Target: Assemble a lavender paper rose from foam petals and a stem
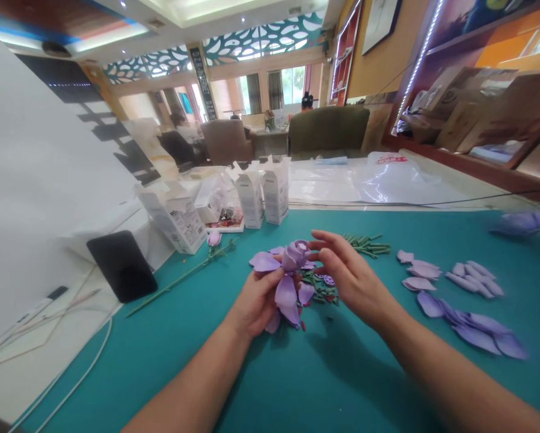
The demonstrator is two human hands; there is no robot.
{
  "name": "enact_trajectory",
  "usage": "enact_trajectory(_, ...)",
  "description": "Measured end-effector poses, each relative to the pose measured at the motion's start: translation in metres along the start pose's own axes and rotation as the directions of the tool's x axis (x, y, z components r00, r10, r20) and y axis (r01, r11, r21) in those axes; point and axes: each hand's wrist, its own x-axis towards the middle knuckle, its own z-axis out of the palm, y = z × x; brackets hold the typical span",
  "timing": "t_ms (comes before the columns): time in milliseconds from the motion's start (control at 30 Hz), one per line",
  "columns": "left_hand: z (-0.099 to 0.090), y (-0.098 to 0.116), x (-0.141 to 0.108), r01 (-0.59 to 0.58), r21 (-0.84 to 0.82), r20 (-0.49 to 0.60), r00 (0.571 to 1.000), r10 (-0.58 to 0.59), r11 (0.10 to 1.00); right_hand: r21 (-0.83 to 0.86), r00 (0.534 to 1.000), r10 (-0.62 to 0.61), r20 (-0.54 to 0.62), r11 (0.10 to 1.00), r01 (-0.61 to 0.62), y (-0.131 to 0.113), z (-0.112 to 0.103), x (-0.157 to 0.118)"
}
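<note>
My left hand (261, 304) is closed around the base of a purple toy flower (294, 257), its rounded bud upright and several wide petals spread out below. Close by on the right, my right hand (342, 267) has its fingers apart, the tips beside the bud; whether they touch it I cannot tell. Under and behind the flower lies a pile of small green parts (324, 293) with a few red and purple pieces, partly hidden by the hands. Loose pale petals (421, 270) and darker purple petals (477, 325) lie on the green mat (369, 385) at the right.
Green stem pieces (367, 245) lie behind my right hand. A long-stemmed flower (184, 275) and a black tablet-like device (122, 266) are at the left. White boxes (276, 191) stand at the back, near a plastic bag (391, 177). A white cable (89, 367) runs along the left edge.
</note>
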Motion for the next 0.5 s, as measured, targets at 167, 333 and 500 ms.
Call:
enact_trajectory(167,-0.001,0.014,0.000,-0.037,-0.048,-0.031,0.999,0.036,0.998,-0.447,0.998,-0.049,0.049,0.892,0.066,0.018,-0.009,0.009)
enact_trajectory(333,0.001,0.022,-0.001,-0.020,-0.074,-0.046,0.999,0.017,0.997,-0.775,0.946,-0.062,0.317,0.559,0.297,0.040,-0.005,0.007)
enact_trajectory(500,0.002,0.021,-0.002,-0.017,-0.083,-0.022,1.000,0.015,0.996,-0.828,0.918,-0.039,0.394,0.418,0.373,0.049,0.001,0.004)
